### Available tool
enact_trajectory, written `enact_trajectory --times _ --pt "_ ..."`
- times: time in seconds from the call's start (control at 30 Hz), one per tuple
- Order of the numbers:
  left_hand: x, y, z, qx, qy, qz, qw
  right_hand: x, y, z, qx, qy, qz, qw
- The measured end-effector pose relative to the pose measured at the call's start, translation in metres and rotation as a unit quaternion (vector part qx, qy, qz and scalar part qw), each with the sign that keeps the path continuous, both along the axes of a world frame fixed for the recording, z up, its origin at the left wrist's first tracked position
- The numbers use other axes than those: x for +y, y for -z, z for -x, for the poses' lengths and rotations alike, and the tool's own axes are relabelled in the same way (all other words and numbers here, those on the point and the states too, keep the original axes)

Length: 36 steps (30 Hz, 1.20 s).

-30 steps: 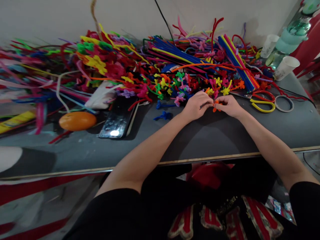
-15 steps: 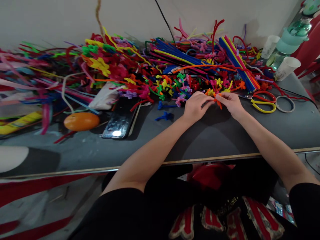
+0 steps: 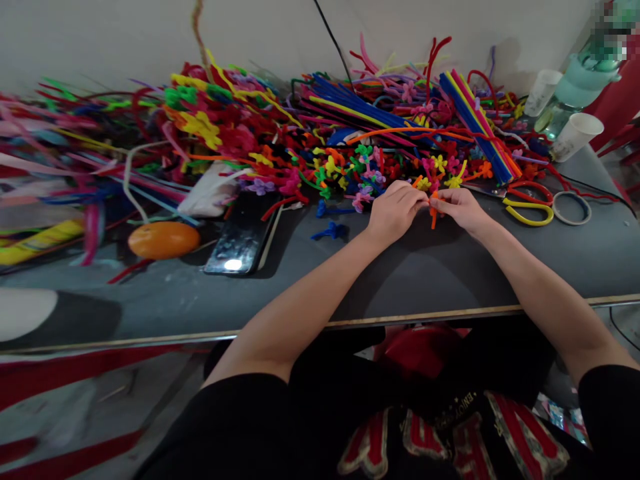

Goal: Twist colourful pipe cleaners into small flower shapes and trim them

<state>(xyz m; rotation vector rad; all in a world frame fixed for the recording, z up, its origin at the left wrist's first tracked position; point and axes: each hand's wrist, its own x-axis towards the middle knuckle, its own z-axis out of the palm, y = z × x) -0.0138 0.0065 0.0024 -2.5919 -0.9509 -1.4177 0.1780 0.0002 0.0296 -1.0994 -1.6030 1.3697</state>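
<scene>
My left hand point(image 3: 395, 210) and my right hand point(image 3: 463, 208) meet over the grey table point(image 3: 450, 273), fingertips pinched together on a small orange pipe cleaner piece point(image 3: 433, 212). A short orange end hangs down between the two hands. Just beyond my fingers lies a heap of small pipe cleaner flowers point(image 3: 360, 167) in many colours. Two small blue bent pieces point(image 3: 327, 231) lie on the table to the left of my left hand.
Bundles of straight pipe cleaners point(image 3: 475, 127) fill the back of the table. Yellow and red scissors point(image 3: 527, 203) and a tape ring point(image 3: 573, 207) lie to the right. A phone point(image 3: 235, 243) and an orange oval object point(image 3: 163, 240) lie left. Paper cups point(image 3: 575, 137) and a bottle stand far right.
My hands have stayed together and shifted slightly away from me; the orange piece has turned between my fingers, its end now pointing down.
</scene>
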Motion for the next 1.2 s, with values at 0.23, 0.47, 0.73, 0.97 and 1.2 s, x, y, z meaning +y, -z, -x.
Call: enact_trajectory --times 0.23,0.47,0.73,0.97,1.2 --pt "0.004 -0.003 0.002 0.017 0.046 -0.06 0.997 -0.003 -0.001 0.001 0.01 -0.03 -0.01 0.999" --pt "0.002 -0.003 0.001 0.031 0.02 -0.062 0.997 -0.005 -0.001 0.004 0.032 -0.018 0.005 0.999" --pt "-0.004 -0.003 0.001 0.018 0.006 0.017 1.0 -0.002 0.004 0.007 0.076 0.116 0.048 0.989" --pt "-0.005 -0.003 -0.001 -0.008 -0.011 -0.008 1.0 -0.003 0.002 0.008 0.082 0.099 0.046 0.991" --pt "-0.005 -0.003 -0.002 -0.011 -0.042 -0.027 0.999 0.0 0.006 0.003 0.076 0.064 0.038 0.994"
